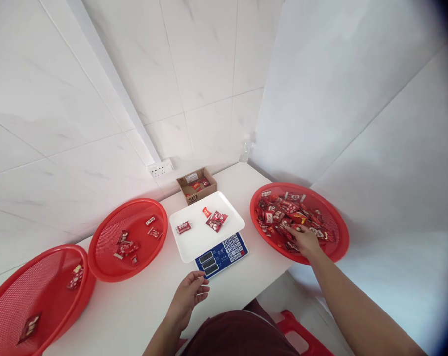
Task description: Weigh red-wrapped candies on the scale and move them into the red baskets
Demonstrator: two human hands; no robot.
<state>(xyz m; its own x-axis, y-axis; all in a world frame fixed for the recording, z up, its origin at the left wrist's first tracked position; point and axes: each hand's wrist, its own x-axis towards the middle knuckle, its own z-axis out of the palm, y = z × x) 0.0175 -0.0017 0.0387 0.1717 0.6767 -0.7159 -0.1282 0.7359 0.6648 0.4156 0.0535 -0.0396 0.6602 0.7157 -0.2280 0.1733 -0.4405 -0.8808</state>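
Note:
My right hand (305, 241) reaches into the red plastic basket (338, 225) on the right, its fingers closing on a red snack packet (286, 225) in a heap of similar small packets. Part of the fingertips is hidden by the pile. My left hand (189, 295) hovers over the table just in front of the digital scale (223, 254), fingers loosely bent and apart, with nothing in them. On the scale's white tray (194, 247) lie a dark red packet (183, 227), a small orange-red wrapped piece (206, 212) and overlapping red packets (217, 221).
Left of the scale, a red basket (105, 247) holds several packets; another basket (12, 291) at the far left holds a few. A small cardboard box (201, 196) with packets stands behind the tray. The white table (135, 306) meets tiled walls; a red stool (301, 336) is below.

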